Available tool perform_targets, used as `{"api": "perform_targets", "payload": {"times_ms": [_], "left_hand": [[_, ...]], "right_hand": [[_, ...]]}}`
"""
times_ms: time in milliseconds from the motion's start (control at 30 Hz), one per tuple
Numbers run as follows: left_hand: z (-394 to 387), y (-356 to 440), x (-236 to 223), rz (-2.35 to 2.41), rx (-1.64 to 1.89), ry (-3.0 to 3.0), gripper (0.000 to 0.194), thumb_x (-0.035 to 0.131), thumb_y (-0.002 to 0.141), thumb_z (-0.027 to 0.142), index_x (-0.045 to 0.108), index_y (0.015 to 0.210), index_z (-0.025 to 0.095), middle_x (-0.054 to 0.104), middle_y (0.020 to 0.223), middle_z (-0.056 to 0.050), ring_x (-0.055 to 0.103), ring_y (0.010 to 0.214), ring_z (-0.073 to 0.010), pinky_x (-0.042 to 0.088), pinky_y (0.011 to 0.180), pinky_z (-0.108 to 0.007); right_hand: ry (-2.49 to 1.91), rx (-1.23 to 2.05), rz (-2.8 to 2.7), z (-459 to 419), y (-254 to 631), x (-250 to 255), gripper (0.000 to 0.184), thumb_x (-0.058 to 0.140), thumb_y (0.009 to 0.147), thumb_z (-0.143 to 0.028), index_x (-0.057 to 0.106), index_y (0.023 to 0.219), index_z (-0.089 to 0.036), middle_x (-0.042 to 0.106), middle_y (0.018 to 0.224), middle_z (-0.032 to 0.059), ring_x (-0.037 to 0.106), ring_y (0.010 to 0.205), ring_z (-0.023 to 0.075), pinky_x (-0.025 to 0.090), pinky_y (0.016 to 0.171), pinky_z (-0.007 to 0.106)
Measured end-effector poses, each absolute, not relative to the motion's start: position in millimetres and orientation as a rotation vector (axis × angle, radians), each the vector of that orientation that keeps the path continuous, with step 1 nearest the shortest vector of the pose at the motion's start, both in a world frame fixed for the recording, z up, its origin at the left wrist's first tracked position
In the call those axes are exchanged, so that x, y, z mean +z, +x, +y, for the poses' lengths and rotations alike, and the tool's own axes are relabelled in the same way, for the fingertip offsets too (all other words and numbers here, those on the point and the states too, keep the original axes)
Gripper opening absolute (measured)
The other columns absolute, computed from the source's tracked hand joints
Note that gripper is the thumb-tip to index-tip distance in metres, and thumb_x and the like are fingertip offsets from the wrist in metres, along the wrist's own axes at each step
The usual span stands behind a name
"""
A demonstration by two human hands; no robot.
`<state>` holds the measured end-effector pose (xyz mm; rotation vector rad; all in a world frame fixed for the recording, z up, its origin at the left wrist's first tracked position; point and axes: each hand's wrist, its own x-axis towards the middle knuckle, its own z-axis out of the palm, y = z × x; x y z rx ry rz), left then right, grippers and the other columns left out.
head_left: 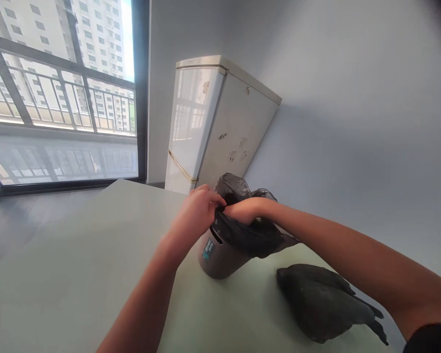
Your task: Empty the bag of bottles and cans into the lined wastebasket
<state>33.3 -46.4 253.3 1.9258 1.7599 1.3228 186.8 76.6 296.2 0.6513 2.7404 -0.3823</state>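
The left hand [202, 203] is pinching the rim of a thin black plastic bag [260, 240], which is draping over a dark grey plastic bin [222, 260]. The right hand [242, 211] is reaching inside; I cannot tell what its hidden fingers are doing. A hard pull could be tearing that flimsy film, or uneven pressure tipping the narrow bin. To the left, the pale green bench [95, 255] is spreading widely; its far edge is running toward the white refrigerator [194, 108]. To the right, a crumpled black bundle [323, 304] is limiting sideways room.
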Motion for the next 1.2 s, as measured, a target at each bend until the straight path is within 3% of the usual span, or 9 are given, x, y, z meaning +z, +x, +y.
{"api": "perform_targets", "payload": {"times_ms": [100,267,433,533,700,800,933,1067,1200], "left_hand": [[-47,15,251,1.898,1.267,1.874,0.042,0.05,0.089,0.007,0.085,0.101,0.027,0.071,0.102,-0.006,0.065,0.095,-0.0216,0.051,0.085,-0.031],[-33,-4,239,2.078,0.883,1.817,0.048,0.051,0.081,0.002,0.083,0.11,0.023,0.071,0.097,-0.011,0.064,0.091,-0.0241,0.047,0.072,-0.03],[-31,0,231,1.971,0.392,1.941,0.021,0.055,0.078,0.007,0.072,0.084,0.019,0.064,0.082,-0.008,0.057,0.069,-0.0194,0.037,0.057,-0.029],[-40,4,233,1.88,0.165,1.974,0.009,0.057,0.077,0.011,0.054,0.071,0.019,0.061,0.082,-0.006,0.049,0.06,-0.0158,0.034,0.055,-0.03],[-47,6,236,1.805,0.152,1.987,0.022,0.057,0.073,0.011,0.038,0.066,0.02,0.053,0.074,-0.002,0.042,0.058,-0.0144,0.032,0.055,-0.031],[-46,5,237,1.79,0.125,1.995,0.024,0.055,0.07,0.01,0.035,0.064,0.02,0.05,0.072,-0.001,0.04,0.058,-0.0142,0.031,0.056,-0.032],[-45,5,238,1.796,0.091,1.963,0.021,0.054,0.07,0.012,0.036,0.064,0.02,0.054,0.073,-0.002,0.044,0.059,-0.0158,0.034,0.058,-0.033],[-43,4,235,1.809,0.068,1.97,0.019,0.056,0.073,0.014,0.04,0.065,0.02,0.059,0.077,-0.004,0.048,0.06,-0.0173,0.037,0.057,-0.032],[-36,1,226,1.846,0.082,1.935,0.008,0.058,0.075,0.012,0.056,0.073,0.019,0.068,0.088,-0.008,0.061,0.07,-0.023,0.044,0.061,-0.034]], "right_hand": [[0.671,-0.337,2.825,85,206,310,0.014,0.064,0.091,-0.023,0.077,0.089,-0.019,0.076,0.085,0.0016,0.065,0.074,0.0157,0.05,0.071,0.027],[1.28,-0.287,2.937,117,238,298,0.039,0.054,0.1,-0.037,0.07,0.132,-0.019,0.066,0.142,0.0119,0.06,0.13,0.031,0.044,0.113,0.042],[1.44,-0.851,2.536,135,258,273,0.067,0.039,0.102,-0.071,0.079,0.108,-0.018,0.078,0.115,0.0112,0.073,0.102,0.0294,0.057,0.095,0.04],[1.445,-1.293,2.334,125,277,268,0.078,0.041,0.094,-0.084,0.076,0.116,-0.018,0.078,0.117,0.0121,0.073,0.103,0.0301,0.059,0.094,0.042],[1.655,-0.848,3.06,78,314,265,0.054,0.062,0.094,-0.066,0.066,0.127,-0.024,0.066,0.135,0.0116,0.065,0.119,0.0294,0.056,0.099,0.043],[1.157,-0.712,3.447,39,336,265,0.047,0.04,0.107,-0.06,0.065,0.127,-0.026,0.068,0.125,0.0104,0.066,0.112,0.0258,0.054,0.098,0.042],[0.487,-0.242,3.528,-7,349,252,0.022,0.062,0.101,-0.026,0.066,0.123,-0.029,0.071,0.108,0.0069,0.066,0.094,0.0229,0.056,0.085,0.042],[0.283,0.127,3.309,-24,343,220,0.043,0.051,0.09,-0.001,0.071,0.114,-0.031,0.074,0.098,0.0042,0.069,0.083,0.0231,0.061,0.077,0.044],[0.477,0.224,3.111,-10,356,189,0.064,0.062,0.077,0.001,0.071,0.131,-0.032,0.075,0.129,0.0061,0.076,0.105,0.0301,0.068,0.077,0.041]]}}
